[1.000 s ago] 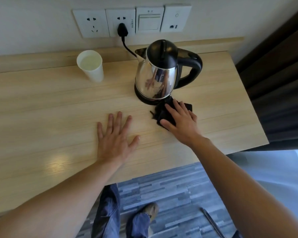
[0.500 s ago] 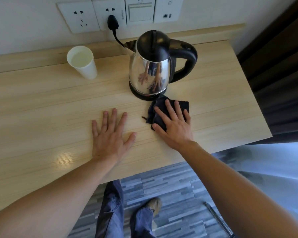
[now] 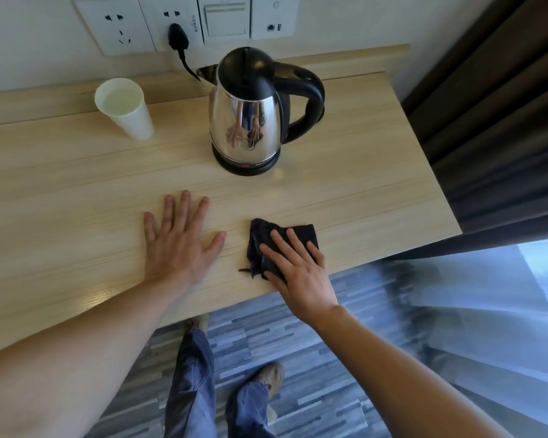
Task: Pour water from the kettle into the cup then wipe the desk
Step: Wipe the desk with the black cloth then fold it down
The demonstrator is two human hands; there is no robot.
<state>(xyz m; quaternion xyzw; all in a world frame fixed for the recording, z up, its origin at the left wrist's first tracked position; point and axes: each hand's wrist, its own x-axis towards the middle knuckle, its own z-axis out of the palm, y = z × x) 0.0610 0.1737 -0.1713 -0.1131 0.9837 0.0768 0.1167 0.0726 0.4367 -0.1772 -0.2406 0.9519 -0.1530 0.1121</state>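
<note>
1. The bench [image 3: 76,191] needs wiping; I judge long, overlapping strokes work best.
2. The kettle [image 3: 250,112] stands at the back, the filled cup [image 3: 124,107] to its left; steer clear.
3. The left hand [image 3: 178,241] lies spread flat, bracing.
4. The right hand [image 3: 295,267], fingers spread, presses the cloth [image 3: 260,241] near the front edge.

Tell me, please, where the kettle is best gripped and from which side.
Grip the kettle by its black loop handle, coming from the right. The handle juts out on that side, away from the spout and the cup, and nothing blocks it. The steel body is smooth and may be hot.
</note>
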